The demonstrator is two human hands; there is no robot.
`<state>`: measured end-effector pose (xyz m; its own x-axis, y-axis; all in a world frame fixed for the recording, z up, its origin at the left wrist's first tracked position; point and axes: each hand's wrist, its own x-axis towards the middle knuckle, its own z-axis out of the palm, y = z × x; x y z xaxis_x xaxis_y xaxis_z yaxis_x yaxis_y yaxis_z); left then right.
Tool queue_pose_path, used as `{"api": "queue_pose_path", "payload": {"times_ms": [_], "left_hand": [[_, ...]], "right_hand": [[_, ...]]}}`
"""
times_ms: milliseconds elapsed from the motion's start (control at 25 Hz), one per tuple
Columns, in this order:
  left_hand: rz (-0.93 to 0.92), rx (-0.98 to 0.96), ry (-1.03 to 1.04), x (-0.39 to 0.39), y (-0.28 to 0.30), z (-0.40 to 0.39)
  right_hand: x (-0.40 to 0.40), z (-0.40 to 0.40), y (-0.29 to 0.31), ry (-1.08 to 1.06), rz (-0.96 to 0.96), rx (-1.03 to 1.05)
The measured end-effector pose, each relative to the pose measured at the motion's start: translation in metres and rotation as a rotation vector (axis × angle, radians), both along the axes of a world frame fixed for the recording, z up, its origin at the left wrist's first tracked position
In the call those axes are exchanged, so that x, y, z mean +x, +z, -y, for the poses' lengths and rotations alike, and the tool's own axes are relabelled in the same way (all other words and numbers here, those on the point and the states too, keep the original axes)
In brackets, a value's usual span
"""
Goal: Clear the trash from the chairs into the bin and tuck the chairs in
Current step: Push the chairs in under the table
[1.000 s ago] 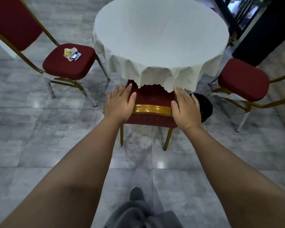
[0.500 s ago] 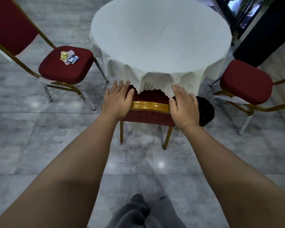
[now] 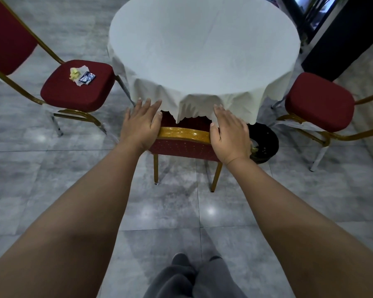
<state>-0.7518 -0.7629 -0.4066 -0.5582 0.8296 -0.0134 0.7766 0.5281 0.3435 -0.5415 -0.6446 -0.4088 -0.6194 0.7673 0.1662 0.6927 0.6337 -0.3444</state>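
Right now both of my hands lie flat on the top rail of the near chair, fingers stretched forward and spread, palms pressing rather than gripping: the left hand covers the rail's left end, the right hand its right end, and neither is curled around anything. That chair sits at centre frame with its seat pushed under the table, the hanging edge of the white cloth draped over the seat and touching my fingertips. Only the gold rail, the red back panel and two gold legs show below my hands. Just right of my right hand, on the floor by the table's edge, stands the black bin, partly hidden behind my wrist, with a small yellowish scrap visible inside its rim. At left of frame the left chair stands pulled out from the table, angled, and on its red seat lies the trash: a crumpled yellow bit on a white tissue and a small dark blue wrapper touching it. At right the right chair also stands out from the table, its seat bare. Grey tiles cover the floor, and my grey trouser legs show at bottom centre.
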Motion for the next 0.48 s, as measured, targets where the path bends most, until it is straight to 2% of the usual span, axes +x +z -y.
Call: {"api": "queue_pose_path", "payload": {"times_ms": [120,280,480], "left_hand": [[0.026,-0.027,0.050,0.008,0.003,0.003],[0.064,0.049,0.178,0.029,0.011,0.008],[-0.038,0.037,-0.003,0.077,0.035,-0.012]], "right_hand": [[0.003,0.002,0.001,0.001,0.034,-0.035],[0.017,0.007,-0.002,-0.056,-0.014,-0.121],[0.074,0.005,-0.012,-0.106,0.045,-0.141]]}}
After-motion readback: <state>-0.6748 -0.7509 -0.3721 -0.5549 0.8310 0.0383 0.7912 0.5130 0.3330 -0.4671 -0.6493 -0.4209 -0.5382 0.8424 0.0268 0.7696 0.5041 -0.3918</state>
